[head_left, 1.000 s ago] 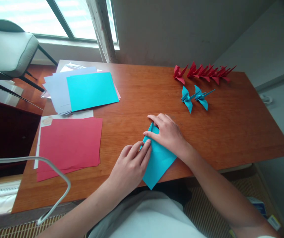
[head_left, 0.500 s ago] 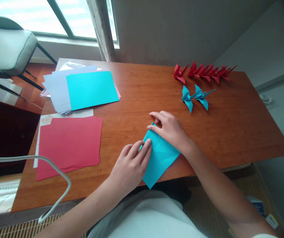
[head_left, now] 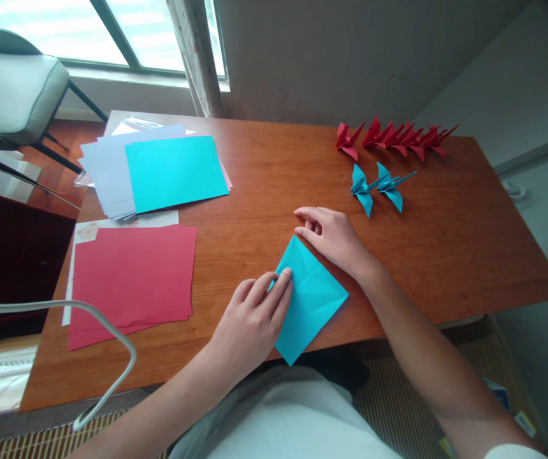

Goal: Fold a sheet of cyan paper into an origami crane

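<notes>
A folded blue paper square (head_left: 308, 299) lies as a diamond at the near edge of the wooden table (head_left: 264, 185), its lower corner hanging over the edge. My left hand (head_left: 253, 319) rests on the paper's left corner, fingers stretched flat and pressing it down. My right hand (head_left: 332, 234) sits just beyond the paper's top corner on the bare wood, fingers loosely curled and holding nothing; its thumb side touches the upper right edge of the paper.
Red sheets (head_left: 133, 280) lie at the near left, a blue sheet (head_left: 174, 171) on pale lilac sheets (head_left: 104, 169) behind them. Two blue paper cranes (head_left: 374, 186) and a row of red cranes (head_left: 398, 137) stand far right. A chair (head_left: 11, 89) is beyond the table's left end.
My right hand slid off the blue paper, away from me and to the right, uncovering its top corner and right side. My left hand stayed on the left corner.
</notes>
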`<action>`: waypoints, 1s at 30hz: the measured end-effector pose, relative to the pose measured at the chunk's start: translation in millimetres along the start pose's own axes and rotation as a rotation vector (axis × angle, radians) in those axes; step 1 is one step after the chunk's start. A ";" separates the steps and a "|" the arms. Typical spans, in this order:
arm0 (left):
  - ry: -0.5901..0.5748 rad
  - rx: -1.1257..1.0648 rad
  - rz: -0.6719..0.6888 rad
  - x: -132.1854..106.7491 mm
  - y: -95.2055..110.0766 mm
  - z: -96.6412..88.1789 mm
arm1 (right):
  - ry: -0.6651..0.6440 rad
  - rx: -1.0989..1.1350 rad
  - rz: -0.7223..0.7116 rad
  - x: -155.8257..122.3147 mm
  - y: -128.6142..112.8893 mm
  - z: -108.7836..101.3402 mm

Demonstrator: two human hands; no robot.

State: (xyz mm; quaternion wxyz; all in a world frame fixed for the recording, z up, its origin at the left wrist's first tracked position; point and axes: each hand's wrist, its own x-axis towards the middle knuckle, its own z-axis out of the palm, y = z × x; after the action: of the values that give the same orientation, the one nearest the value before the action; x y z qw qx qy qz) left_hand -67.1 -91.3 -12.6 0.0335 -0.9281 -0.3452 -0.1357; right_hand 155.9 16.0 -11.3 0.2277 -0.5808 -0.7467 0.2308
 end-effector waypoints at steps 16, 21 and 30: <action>0.003 -0.010 -0.005 -0.1 -0.4 0.4 | -0.106 -0.171 -0.007 -7.3 -20.7 0.6; -0.013 -0.007 -0.008 -0.6 0.0 0.2 | -0.083 -0.075 -0.011 -1.5 -13.3 -4.1; -0.021 -0.005 -0.024 0.7 1.1 -1.4 | -0.147 -0.311 -0.026 -14.9 -31.2 1.9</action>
State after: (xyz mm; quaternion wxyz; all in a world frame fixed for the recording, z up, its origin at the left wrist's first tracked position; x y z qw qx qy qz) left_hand -66.2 -91.9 -11.0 0.0257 -0.9253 -0.3563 -0.1275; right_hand 134.3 -5.5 5.1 0.0828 -0.5810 -0.7954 0.1513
